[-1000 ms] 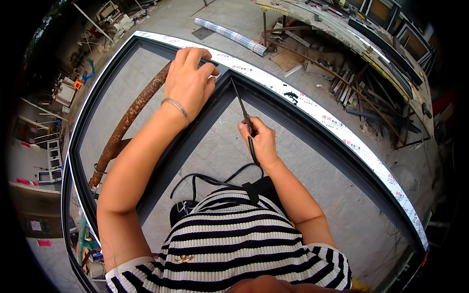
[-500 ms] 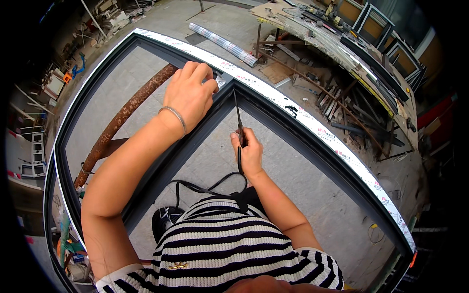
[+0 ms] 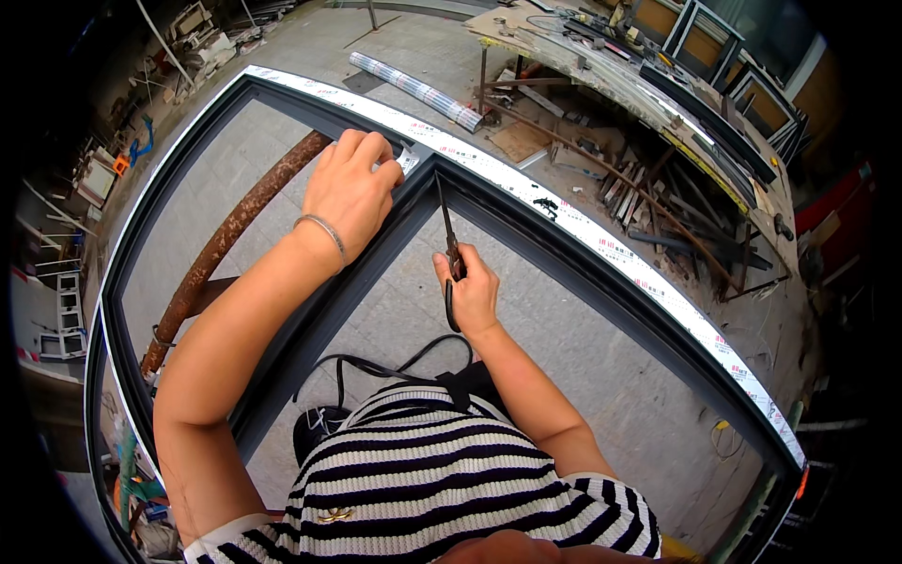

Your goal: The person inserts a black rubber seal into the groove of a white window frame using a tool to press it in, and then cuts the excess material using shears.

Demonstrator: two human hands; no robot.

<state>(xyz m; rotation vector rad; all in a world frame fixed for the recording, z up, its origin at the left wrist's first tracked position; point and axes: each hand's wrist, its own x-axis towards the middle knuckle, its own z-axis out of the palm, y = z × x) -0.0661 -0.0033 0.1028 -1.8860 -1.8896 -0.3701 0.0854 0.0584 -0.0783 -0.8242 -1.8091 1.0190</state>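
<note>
Frame (image 3: 601, 282) lies before the person at waist level, white film (image 3: 611, 246) along its far face. Pipe (image 3: 235, 221), rusty and curved, shows through the left bay, apparently below frame level; it may be part of a prop, contact not visible.

Right hand (image 3: 473, 291): fingers clamped on scissors (image 3: 449, 235), loop end toward the body, blade pointing away into the inner corner where bar (image 3: 329, 320) meets the far side. Grip sits well behind the tip, presumably so the thin blade reaches the narrow recess while the hand stays in the clear bay. Tip at the corner; touching or just short, cannot tell.

Left hand (image 3: 348, 188): fingers bent over bar, just left of the corner, beside white patch (image 3: 408, 160). Probably steadying; whether they pinch anything is hidden. Scissors lie to their right.
</note>
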